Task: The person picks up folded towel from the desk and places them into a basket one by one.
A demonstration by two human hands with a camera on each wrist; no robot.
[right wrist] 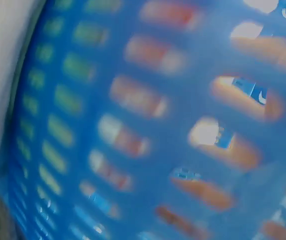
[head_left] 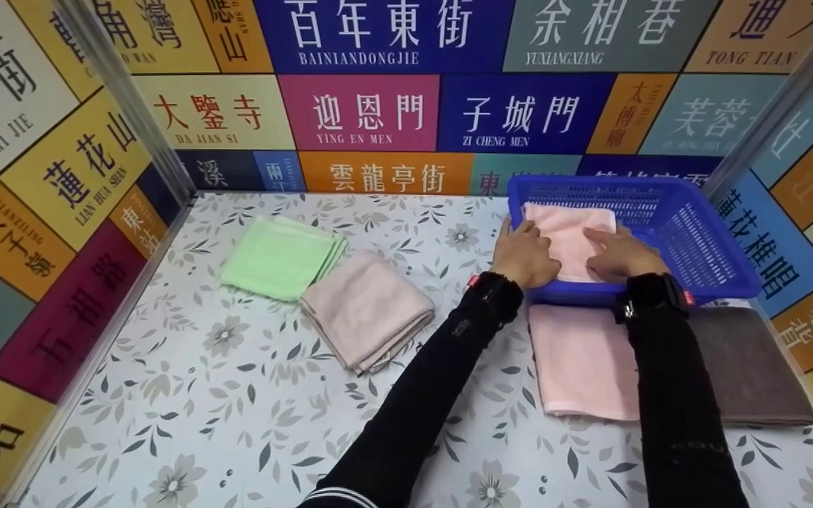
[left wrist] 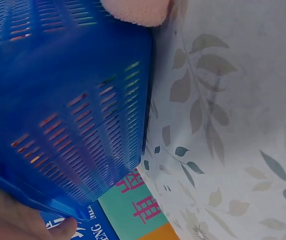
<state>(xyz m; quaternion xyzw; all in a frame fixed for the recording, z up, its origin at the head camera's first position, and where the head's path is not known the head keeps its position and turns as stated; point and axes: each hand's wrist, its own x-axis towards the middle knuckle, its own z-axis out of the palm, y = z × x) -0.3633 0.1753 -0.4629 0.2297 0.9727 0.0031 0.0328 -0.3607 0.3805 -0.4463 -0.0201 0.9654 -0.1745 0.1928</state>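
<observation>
A pink towel (head_left: 569, 233) is being touched between the left grip (head_left: 525, 255) and right grip (head_left: 625, 255) inside the blue basket (head_left: 696, 229); whether it is being pinched cannot be told.

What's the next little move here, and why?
I'd probably smooth the pink towel inside the blue basket: its top looks slightly creased, and the left hand and right hand both appear to touch it.

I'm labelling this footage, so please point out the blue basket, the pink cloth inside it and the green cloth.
Blue basket (head_left: 653, 206): head view, its back wall.
Pink cloth (head_left: 567, 227): head view, near its visible middle.
Green cloth (head_left: 276, 257): head view, middle of its top face.
</observation>
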